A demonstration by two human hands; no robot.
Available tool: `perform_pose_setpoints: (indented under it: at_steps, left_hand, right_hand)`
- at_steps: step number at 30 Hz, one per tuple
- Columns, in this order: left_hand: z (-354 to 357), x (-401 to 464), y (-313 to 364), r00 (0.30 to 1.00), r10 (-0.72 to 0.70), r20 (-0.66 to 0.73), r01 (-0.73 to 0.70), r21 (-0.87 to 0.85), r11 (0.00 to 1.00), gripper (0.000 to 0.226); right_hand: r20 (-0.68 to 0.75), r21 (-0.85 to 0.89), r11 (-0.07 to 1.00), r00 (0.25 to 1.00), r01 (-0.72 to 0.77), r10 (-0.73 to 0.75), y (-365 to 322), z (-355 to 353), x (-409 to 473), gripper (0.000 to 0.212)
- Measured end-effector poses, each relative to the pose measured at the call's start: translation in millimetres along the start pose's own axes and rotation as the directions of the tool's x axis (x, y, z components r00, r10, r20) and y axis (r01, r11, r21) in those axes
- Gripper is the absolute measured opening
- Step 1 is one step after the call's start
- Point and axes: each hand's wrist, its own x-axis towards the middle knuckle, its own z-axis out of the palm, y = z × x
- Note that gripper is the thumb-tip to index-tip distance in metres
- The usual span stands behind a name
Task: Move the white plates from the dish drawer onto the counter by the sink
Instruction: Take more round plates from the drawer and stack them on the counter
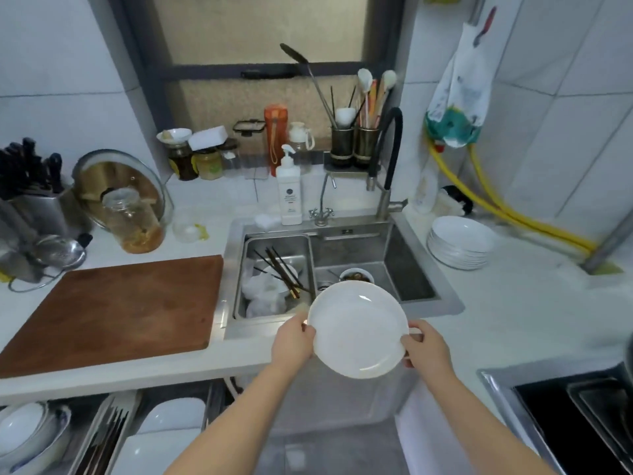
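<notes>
Both hands, left hand [294,341] and right hand [422,347], pinch opposite rims of a white plate [358,329], each grip closed, keeping it level over the sink's [424,296] front edge, presumably bound for the plate stack [460,241] on the counter [513,303] right of it.

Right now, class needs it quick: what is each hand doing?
Left hand: grips the left rim of the white plate.
Right hand: grips the same plate's right rim.

White plate [358,329], white plate stack [460,243] right of steel-grey sink [394,255], brown cutting board [113,311] left, yellow hose [513,214], orange bottle [275,138] behind
</notes>
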Motion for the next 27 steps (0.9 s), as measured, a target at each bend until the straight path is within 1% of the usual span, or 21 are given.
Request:
perform_pose_setpoints:
  at_steps: [6,9,12,16,20,22,24,27]
  left_hand:
    - [34,41,73,0.995,0.087,0.046,-0.089,0.025,0.996,0.021]
    - [50,71,102,0.986,0.142,0.089,-0.146,0.048,0.988,0.025]
    - [65,104,127,0.974,0.200,0.107,-0.204,0.025,0.979,0.028]
    - [77,146,160,0.949,0.249,0.191,-0.261,0.040,0.964,0.024]
    - [90,193,187,0.921,0.272,0.281,-0.287,0.013,0.958,0.027]
    - [101,214,200,0.898,0.296,0.324,-0.311,-0.006,0.950,0.027]
    - [112,231,214,0.885,0.300,0.356,-0.305,-0.044,0.951,0.028]
    - [127,248,233,0.891,0.240,0.385,-0.217,-0.102,0.971,0.027]
  right_hand:
    - [-0.125,0.041,0.999,0.992,0.034,-0.028,-24,-53,49,0.027]
    - [-0.185,0.047,0.998,0.982,0.046,-0.036,-34,-69,74,0.030]
    - [-0.252,0.050,0.998,0.967,0.042,-0.028,-44,-81,100,0.032]
    - [-0.337,0.063,0.998,0.941,-0.017,0.038,-59,-88,135,0.030]
    - [-0.423,0.102,0.991,0.898,-0.086,0.122,-66,-94,166,0.016]
    - [-0.452,0.108,0.989,0.881,-0.105,0.143,-69,-99,181,0.017]
    - [-0.475,0.117,0.987,0.867,-0.109,0.152,-74,-105,194,0.016]
    - [-0.502,0.140,0.983,0.847,-0.117,0.173,-81,-117,214,0.019]
